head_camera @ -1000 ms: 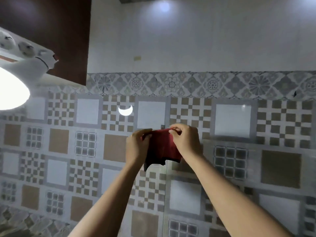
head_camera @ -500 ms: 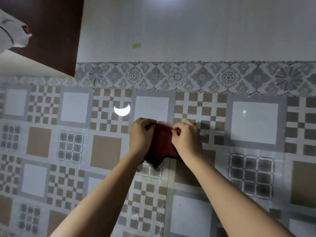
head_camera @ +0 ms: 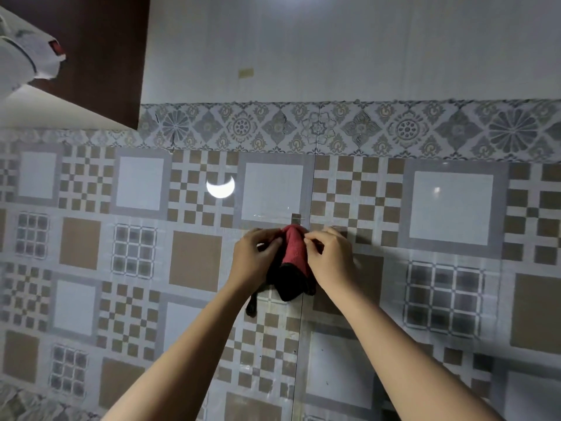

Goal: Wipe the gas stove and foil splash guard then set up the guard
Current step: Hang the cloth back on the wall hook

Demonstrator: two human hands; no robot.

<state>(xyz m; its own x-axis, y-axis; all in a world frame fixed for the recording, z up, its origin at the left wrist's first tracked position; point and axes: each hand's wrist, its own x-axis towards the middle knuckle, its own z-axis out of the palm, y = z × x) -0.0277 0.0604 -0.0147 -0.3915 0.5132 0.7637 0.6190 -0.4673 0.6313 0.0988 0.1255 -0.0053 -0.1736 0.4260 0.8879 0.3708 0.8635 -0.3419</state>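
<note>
Head view, frame centre: left hand and right hand both pinching bunched red cloth against patterned tile wall; dark lower end hanging.

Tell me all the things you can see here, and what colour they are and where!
cloth: one, red, dark at its lower end, held up against the tiled wall between both hands
hook: one, small and grey, on the wall just above the cloth
tiled wall: one, brown, grey and white squares, filling most of the view
flower-pattern border: one strip, grey, across the wall above the squares
light glare: one, white crescent, left of the hook
left hand: one, gripping the cloth's left side
right hand: one, gripping the cloth's right side
</note>
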